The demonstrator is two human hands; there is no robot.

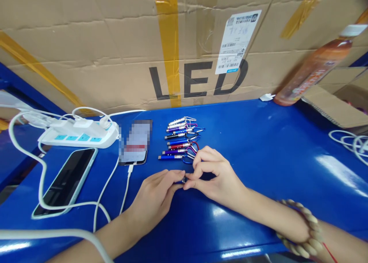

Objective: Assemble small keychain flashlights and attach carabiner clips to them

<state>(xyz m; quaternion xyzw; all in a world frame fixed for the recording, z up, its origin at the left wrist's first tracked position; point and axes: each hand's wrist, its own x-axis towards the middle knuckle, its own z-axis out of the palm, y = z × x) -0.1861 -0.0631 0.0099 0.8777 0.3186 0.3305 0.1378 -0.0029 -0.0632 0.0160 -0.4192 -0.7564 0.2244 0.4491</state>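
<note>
Left hand (155, 193) and right hand (215, 174) pinch one small, mostly hidden object (184, 180), both grips nearly closed, flashlights (178, 145) just beyond, bottle (317, 70) far right

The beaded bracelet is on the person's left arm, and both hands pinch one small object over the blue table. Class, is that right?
Not quite: the head view shows the beaded bracelet on the right arm. The left hand and right hand do pinch one small object over the blue table.
</note>
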